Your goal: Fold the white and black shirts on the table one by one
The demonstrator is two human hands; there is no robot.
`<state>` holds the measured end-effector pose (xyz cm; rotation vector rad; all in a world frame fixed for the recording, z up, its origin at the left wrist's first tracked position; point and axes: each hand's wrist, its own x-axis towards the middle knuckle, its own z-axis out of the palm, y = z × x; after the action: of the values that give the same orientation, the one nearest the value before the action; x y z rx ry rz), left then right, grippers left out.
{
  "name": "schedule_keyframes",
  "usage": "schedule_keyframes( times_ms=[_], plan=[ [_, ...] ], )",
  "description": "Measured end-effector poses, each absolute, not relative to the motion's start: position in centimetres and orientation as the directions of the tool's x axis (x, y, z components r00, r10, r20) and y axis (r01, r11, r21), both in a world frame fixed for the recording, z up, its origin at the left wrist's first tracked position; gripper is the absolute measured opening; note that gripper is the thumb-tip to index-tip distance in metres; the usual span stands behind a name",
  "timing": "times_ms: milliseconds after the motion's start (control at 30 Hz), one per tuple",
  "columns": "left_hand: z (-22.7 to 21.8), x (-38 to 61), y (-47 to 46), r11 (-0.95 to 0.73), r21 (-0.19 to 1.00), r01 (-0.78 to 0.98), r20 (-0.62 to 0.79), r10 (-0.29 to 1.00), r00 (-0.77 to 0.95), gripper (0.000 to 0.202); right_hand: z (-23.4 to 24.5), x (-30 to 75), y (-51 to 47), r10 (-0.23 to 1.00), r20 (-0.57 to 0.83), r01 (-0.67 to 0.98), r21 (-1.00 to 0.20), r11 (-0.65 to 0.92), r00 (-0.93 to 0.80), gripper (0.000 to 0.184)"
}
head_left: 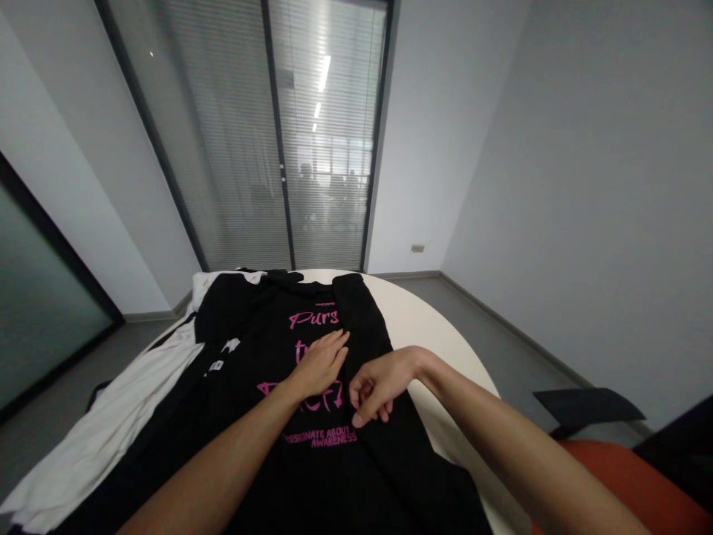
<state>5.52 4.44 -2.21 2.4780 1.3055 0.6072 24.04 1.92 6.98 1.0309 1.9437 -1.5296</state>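
A black T-shirt (312, 475) with pink lettering lies spread on a round white table (440, 334), its right side folded inward in a long strip. My left hand (323, 364) rests flat on the printed front, fingers stretched out towards the inner edge of the fold. Just to its right, my right hand (379, 386) is over the folded strip, with fingers curled and thumb pointing down at the fold's edge. Whether any cloth is pinched in those fingers, I cannot make out.
White clothing (128, 394) and other dark garments lie left of the T-shirt, hanging towards the table's near left side. An orange chair (618, 483) with a black armrest (590, 409) stands at the right. Beyond the table is a glass partition (234, 148) with blinds.
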Motion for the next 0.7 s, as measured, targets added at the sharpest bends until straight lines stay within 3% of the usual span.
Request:
schedule_keyframes(
  times_ms=[133,267,333,467,600,700],
  plan=[
    [-2.4,5.4,4.7,-0.498,0.446,0.744,0.199,0.865,0.46,0.056,6.9,23.9,1.5,0.225,-0.798,0.827,-0.555,0.088,-0.559,0.073],
    [-2.7,5.4,4.7,-0.512,0.408,0.756,0.171,0.856,0.488,0.059,6.2,23.2,1.0,0.136,-0.862,0.866,-0.458,0.203,-0.488,0.058],
    [-2.8,5.4,4.8,-0.51,0.41,0.756,0.164,0.857,0.489,0.058,5.7,22.7,0.7,0.097,-0.832,0.831,-0.523,0.188,-0.546,0.055],
    [-3.0,5.2,5.0,-0.516,0.416,0.749,0.157,0.852,0.5,0.057,5.7,22.1,0.2,-0.056,-0.719,0.72,-0.694,0.008,-0.693,0.052],
    [-3.0,5.2,5.1,-0.527,0.417,0.741,0.163,0.845,0.509,0.057,7.0,21.5,-0.8,-0.258,-0.704,0.738,-0.673,-0.052,-0.661,0.064],
    [-2.8,5.3,5.0,-0.526,0.423,0.738,0.168,0.846,0.506,0.057,7.6,21.1,-1.5,-0.364,-0.694,0.754,-0.655,-0.035,-0.62,0.05]
  ],
)
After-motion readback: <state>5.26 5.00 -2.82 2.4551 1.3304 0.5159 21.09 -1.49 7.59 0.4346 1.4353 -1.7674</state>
